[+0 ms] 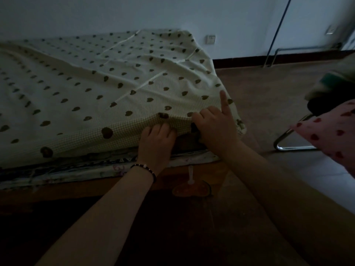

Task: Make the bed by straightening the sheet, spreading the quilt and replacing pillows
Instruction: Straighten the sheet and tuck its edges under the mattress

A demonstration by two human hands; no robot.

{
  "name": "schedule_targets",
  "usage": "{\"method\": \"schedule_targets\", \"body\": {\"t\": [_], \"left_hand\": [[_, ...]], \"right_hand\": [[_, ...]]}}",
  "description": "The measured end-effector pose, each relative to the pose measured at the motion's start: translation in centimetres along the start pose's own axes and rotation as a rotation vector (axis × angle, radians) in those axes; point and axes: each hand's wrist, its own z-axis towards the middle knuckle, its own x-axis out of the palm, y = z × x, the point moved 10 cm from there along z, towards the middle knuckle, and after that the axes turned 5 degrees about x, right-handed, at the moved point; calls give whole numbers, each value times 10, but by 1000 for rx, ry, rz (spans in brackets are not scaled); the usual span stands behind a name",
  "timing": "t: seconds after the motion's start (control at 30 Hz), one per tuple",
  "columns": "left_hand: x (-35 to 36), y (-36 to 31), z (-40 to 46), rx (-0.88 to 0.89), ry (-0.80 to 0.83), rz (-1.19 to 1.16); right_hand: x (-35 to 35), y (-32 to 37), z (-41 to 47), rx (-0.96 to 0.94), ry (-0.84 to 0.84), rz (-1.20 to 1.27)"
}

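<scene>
- A dim room with pale walls, a dark skirting board and a brown floor; a low bed [57, 181] fills the left and centre, its long side nearest the viewer.
- One cream sheet [107, 77] printed with dark hearts covers the mattress. It looks mostly spread, but creases run across its far half and near corner.
- The left hand [156, 140] curls its fingers over the sheet's near edge, its grip closed on the cloth.
- Just beside it, the right hand [215, 127] holds the same edge near the bed's corner; its grip is closed on the cloth except for one finger pointing straight up.
- By my reading, the sheet is being straightened or tucked at this corner, so the first step is under way.
- One pink pillow [330, 135] with red hearts sits off the bed at the right edge, on what seems a metal-framed chair [288, 143]. It is not yet replaced.
- No quilt can be made out for certain; a blurred bundle lies above the pillow.
- Count: one sheet, one pillow, two hands, one beaded bracelet [145, 168] on the left wrist.
</scene>
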Motion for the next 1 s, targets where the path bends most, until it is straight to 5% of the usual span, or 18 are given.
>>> {"method": "schedule_targets", "body": {"t": [0.4,0.63,1.0], "left_hand": [[10,11,15,-138,165,39],[4,1,36,-51,137,21],[-58,-11,10,28,-3,-36]], "right_hand": [[-26,-5,-4,13,-66,16],[-25,-3,-6,25,-45,-4],[-34,-4,-39,21,-256,9]]}}
